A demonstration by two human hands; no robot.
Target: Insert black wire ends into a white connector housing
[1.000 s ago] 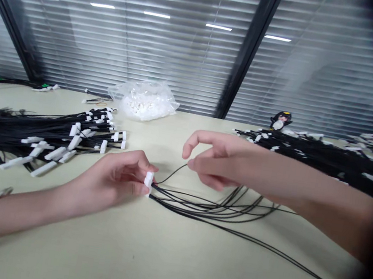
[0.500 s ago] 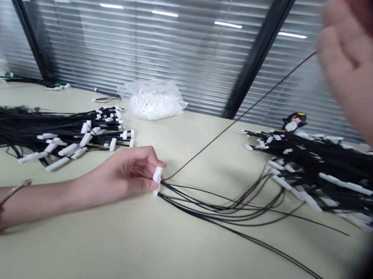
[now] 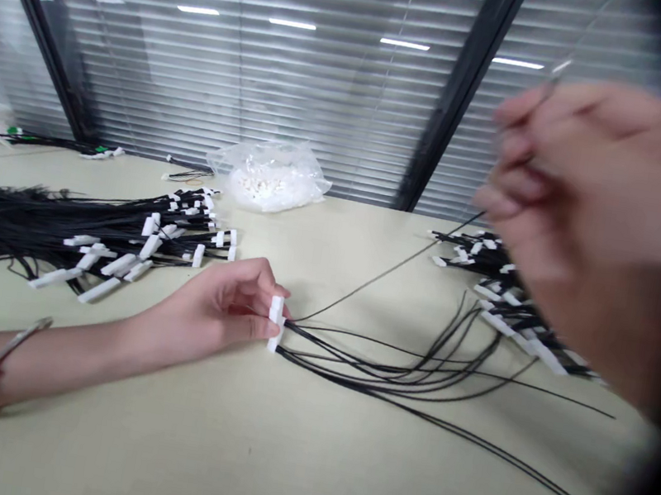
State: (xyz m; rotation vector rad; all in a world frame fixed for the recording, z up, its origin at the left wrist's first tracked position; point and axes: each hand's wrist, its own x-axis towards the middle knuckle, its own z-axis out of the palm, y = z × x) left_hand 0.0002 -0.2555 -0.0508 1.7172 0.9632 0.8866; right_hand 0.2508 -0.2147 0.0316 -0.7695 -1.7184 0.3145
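My left hand rests on the table and pinches a small white connector between thumb and fingers. Several thin black wires fan out to the right from that connector across the table. My right hand is raised close to the camera at the right, blurred by motion, with fingers curled. One black wire runs taut from the connector up to that hand's fingertips.
A large bundle of black wires with white connectors lies at the left, another bundle at the right behind my right hand. A clear plastic bag of white parts sits at the back by the blinds. The table is pale beige.
My right hand first pulled one wire up and away to the upper right, then came down and left, closer to the camera. The left hand has kept the connector in place.
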